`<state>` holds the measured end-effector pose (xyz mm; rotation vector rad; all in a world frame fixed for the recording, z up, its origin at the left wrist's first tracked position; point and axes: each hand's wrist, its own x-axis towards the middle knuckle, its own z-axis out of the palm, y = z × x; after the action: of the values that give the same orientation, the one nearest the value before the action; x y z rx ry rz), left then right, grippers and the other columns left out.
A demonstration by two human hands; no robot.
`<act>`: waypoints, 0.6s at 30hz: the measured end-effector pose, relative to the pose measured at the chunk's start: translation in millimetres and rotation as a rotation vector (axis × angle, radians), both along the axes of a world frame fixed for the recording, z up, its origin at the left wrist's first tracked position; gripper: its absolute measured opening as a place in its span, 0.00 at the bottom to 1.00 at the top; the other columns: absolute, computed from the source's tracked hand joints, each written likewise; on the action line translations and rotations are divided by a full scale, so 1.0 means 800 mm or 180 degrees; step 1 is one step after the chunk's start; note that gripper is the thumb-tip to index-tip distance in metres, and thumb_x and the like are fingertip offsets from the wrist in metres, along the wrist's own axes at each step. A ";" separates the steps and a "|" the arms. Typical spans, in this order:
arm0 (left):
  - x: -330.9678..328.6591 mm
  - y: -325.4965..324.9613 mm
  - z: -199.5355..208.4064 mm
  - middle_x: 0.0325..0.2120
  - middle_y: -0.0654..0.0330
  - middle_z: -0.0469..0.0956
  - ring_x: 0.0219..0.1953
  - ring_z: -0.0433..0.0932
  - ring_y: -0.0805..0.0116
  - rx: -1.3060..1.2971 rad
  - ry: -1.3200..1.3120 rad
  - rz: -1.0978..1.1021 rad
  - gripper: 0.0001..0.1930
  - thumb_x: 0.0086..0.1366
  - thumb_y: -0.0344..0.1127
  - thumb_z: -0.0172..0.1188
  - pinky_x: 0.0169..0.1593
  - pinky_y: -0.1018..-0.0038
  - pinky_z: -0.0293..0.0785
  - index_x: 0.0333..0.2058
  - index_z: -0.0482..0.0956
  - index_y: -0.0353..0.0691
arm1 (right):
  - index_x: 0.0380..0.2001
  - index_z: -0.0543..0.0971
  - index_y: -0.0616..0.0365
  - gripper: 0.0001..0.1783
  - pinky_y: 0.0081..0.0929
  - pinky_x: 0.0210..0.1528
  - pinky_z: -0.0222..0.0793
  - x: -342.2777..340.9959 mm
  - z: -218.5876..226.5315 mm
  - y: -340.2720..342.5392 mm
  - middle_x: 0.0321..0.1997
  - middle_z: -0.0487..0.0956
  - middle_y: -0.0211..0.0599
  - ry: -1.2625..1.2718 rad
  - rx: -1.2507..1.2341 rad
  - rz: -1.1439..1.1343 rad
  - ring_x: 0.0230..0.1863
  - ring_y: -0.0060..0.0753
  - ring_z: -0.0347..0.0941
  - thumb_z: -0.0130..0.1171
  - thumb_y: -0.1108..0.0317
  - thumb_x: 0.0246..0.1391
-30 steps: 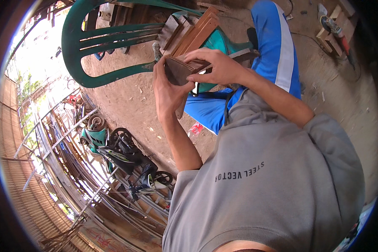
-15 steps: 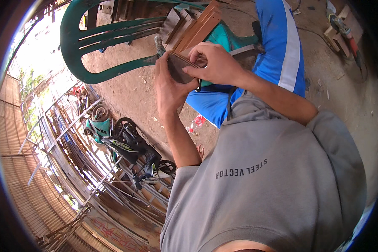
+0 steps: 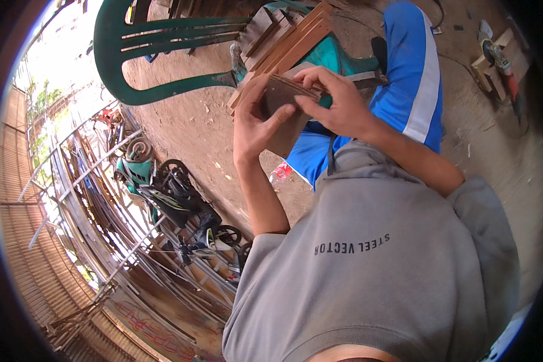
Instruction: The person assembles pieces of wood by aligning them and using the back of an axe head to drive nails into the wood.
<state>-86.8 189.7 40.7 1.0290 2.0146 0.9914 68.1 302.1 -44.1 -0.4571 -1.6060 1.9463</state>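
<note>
My left hand (image 3: 252,130) grips a dark brown flat wooden piece (image 3: 276,96) by its left side, thumb laid across its face. The piece has a layered upper edge, and I cannot tell whether it is one board or several thin ones. My right hand (image 3: 339,104) pinches it at the right corner with thumb and fingertips. Below the left thumb a paler flat board (image 3: 288,134) shows, partly hidden. Just beyond my hands, several reddish-brown wooden strips (image 3: 301,39) lie stacked on a green plastic chair (image 3: 111,66).
An angle grinder (image 3: 502,63) with a red handle rests on wood pieces at the far right. A clear bottle with a red label (image 3: 280,173) lies on the dirt floor (image 3: 181,136). Motorbikes (image 3: 175,202) and long metal bars (image 3: 96,181) stand at the left.
Both hands and the wooden piece have shifted slightly right and tilted, showing more of its face and the paler board beneath. The whole view has also swung a little.
</note>
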 end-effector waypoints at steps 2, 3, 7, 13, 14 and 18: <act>0.000 -0.002 -0.005 0.56 0.56 0.77 0.59 0.76 0.66 0.0192 -0.0771 0.0298 0.24 0.66 0.33 0.70 0.62 0.69 0.71 0.58 0.77 0.31 | 0.40 0.74 0.62 0.13 0.32 0.50 0.76 0.004 -0.003 0.002 0.48 0.83 0.44 0.0164 -0.0391 -0.0070 0.46 0.35 0.81 0.66 0.69 0.59; 0.001 0.000 -0.006 0.56 0.56 0.77 0.59 0.76 0.66 0.0221 -0.0784 0.0346 0.24 0.66 0.33 0.70 0.62 0.69 0.71 0.58 0.77 0.31 | 0.40 0.74 0.62 0.13 0.32 0.50 0.76 0.005 -0.007 0.003 0.48 0.83 0.44 0.0148 -0.0368 -0.0020 0.46 0.35 0.81 0.66 0.69 0.59; -0.001 0.006 -0.011 0.54 0.55 0.80 0.58 0.76 0.67 0.0076 -0.0662 0.0557 0.15 0.73 0.31 0.61 0.62 0.71 0.70 0.54 0.80 0.30 | 0.42 0.76 0.63 0.12 0.27 0.47 0.76 0.002 -0.019 0.010 0.48 0.84 0.39 0.0223 -0.0717 0.0037 0.43 0.23 0.79 0.65 0.68 0.62; 0.018 0.012 -0.022 0.47 0.61 0.82 0.48 0.80 0.74 0.0249 -0.1326 0.0742 0.17 0.71 0.33 0.64 0.52 0.77 0.76 0.55 0.79 0.33 | 0.46 0.78 0.60 0.11 0.19 0.46 0.74 0.020 -0.040 0.044 0.46 0.84 0.34 0.0054 -0.1161 0.0102 0.42 0.17 0.78 0.62 0.65 0.66; 0.029 0.014 -0.030 0.45 0.61 0.83 0.46 0.81 0.75 0.0324 -0.1361 0.0730 0.18 0.71 0.33 0.64 0.50 0.79 0.76 0.56 0.78 0.33 | 0.48 0.79 0.60 0.12 0.18 0.46 0.75 0.022 -0.048 0.046 0.44 0.84 0.33 0.0257 -0.1324 0.0109 0.42 0.18 0.78 0.60 0.64 0.67; 0.062 0.019 -0.044 0.38 0.59 0.84 0.41 0.82 0.77 0.0687 -0.1813 0.0794 0.21 0.68 0.30 0.67 0.47 0.81 0.79 0.56 0.76 0.29 | 0.49 0.79 0.62 0.14 0.21 0.47 0.76 0.039 -0.047 0.053 0.44 0.84 0.34 0.0184 -0.1715 0.0020 0.43 0.21 0.80 0.60 0.64 0.67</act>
<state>-37.6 205.1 5.2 0.5140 1.6015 1.4675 99.0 344.7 -82.0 -0.5945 -1.0306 2.3672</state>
